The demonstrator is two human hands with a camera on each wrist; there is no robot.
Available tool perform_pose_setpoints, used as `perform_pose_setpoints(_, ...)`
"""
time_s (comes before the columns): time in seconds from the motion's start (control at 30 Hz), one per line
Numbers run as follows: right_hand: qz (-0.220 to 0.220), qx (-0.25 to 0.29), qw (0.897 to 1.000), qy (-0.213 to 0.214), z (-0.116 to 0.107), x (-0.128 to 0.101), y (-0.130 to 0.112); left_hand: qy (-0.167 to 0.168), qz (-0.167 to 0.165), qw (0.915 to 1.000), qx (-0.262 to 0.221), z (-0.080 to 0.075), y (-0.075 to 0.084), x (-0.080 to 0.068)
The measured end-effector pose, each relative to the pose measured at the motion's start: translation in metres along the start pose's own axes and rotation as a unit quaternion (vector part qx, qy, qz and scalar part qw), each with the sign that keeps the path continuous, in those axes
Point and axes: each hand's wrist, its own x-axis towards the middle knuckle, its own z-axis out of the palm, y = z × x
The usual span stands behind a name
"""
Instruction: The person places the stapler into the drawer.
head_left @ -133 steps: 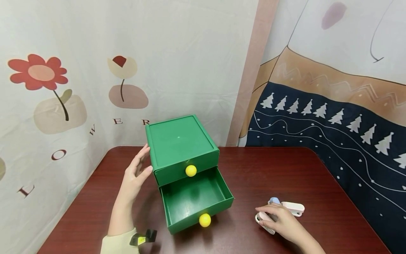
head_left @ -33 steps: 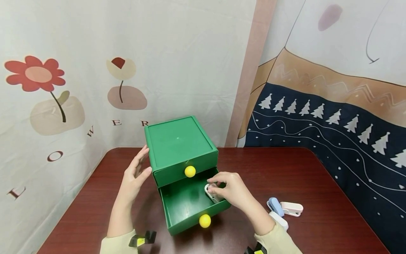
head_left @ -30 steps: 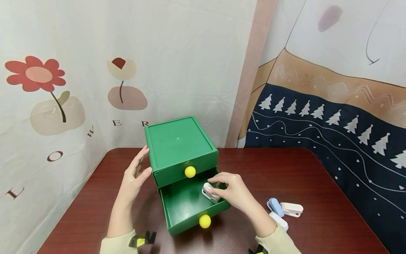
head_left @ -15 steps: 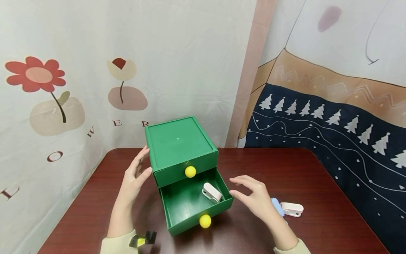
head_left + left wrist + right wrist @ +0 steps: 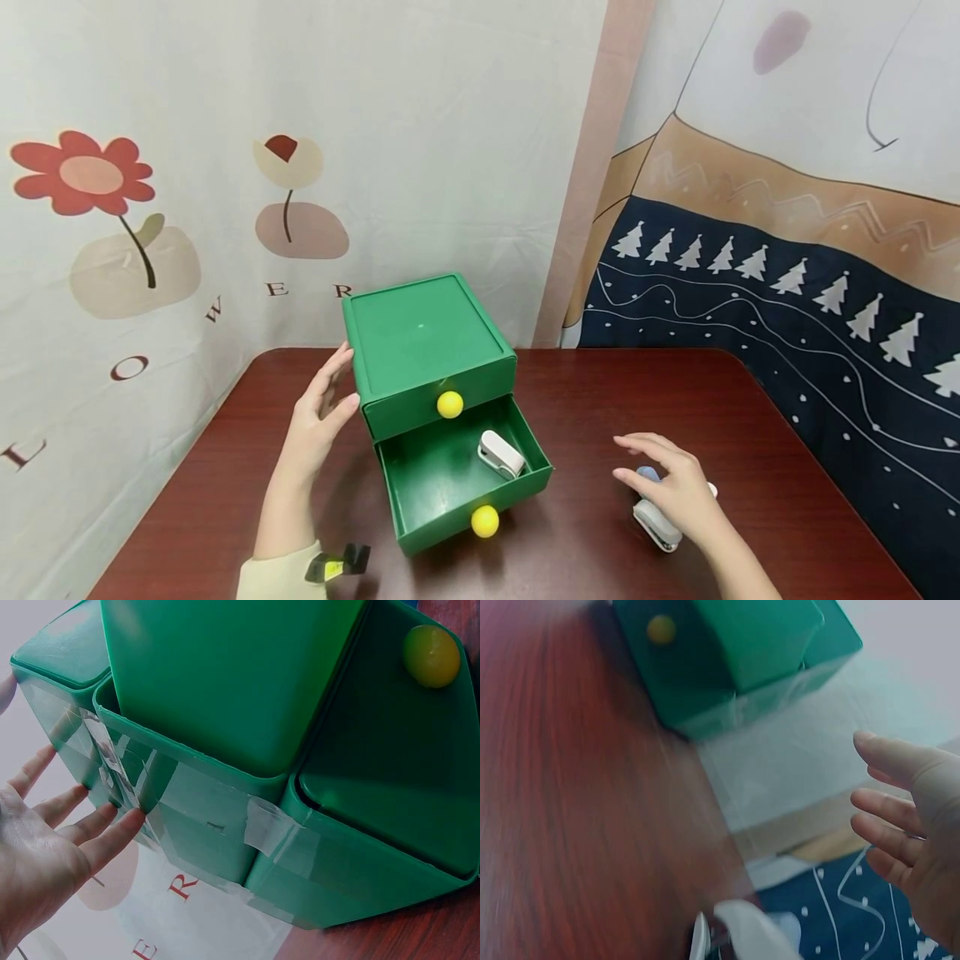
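Observation:
A green drawer cabinet (image 5: 423, 333) with yellow knobs stands on the table, one drawer (image 5: 420, 483) pulled out below the top one. Inside it, near the right wall, lies a white mini stapler (image 5: 501, 455). My left hand (image 5: 315, 425) rests its fingertips against the cabinet's left side, fingers spread. My right hand (image 5: 675, 483) hovers over the staplers on the right, thumb and fingers apart, holding nothing. Below its palm sits a white-grey stapler (image 5: 658, 527); a blue stapler (image 5: 648, 473) and another white one (image 5: 712, 490) are mostly hidden behind the hand.
The dark red table (image 5: 577, 400) runs back to a printed curtain (image 5: 465, 167). In the left wrist view, clear tape (image 5: 266, 825) joins the cabinet's tiers, and a tier with a yellow knob (image 5: 431, 656) sits on the far side of the pulled-out drawer.
My right hand has let go of the white stapler in the drawer, pulled out and moved right to above the other staplers. My left hand has stayed put.

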Motion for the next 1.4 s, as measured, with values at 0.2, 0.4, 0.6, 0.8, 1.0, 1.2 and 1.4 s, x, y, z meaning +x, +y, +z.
perform_pose_setpoints(0.2, 0.054, 0.006, 0.998, -0.026, -0.015, -0.012, 0.012, 0.002, -0.004, 1.0000, 0.004, 0.001, 0.000, 0.001)
perform_pose_setpoints(0.4, 0.041, -0.022, 0.999, -0.023, -0.026, -0.025, 0.028, -0.001, -0.002, 1.0000, 0.007, 0.001, -0.001, 0.001)
perform_pose_setpoints(0.6, 0.054, -0.010, 0.998, -0.017, -0.034, -0.038, 0.043, 0.003, -0.006, 0.9999, 0.009, 0.001, -0.001, 0.002)
perform_pose_setpoints(0.8, 0.063, -0.072, 0.995, -0.001, -0.043, -0.046, 0.058, 0.002, -0.001, 1.0000, 0.005, 0.001, -0.001, 0.002)
perform_pose_setpoints(1.0, 0.097, -0.071, 0.992, -0.023, -0.047, -0.053, 0.069, 0.001, 0.003, 1.0000, 0.003, 0.001, -0.002, 0.001)
perform_pose_setpoints(1.2, 0.105, -0.075, 0.991, -0.037, -0.047, -0.057, 0.078, -0.001, 0.008, 1.0000, 0.002, 0.001, -0.002, 0.000)
perform_pose_setpoints(1.4, 0.111, -0.088, 0.989, -0.048, -0.047, -0.058, 0.083, -0.009, 0.013, 0.9999, 0.005, 0.000, -0.001, -0.001)
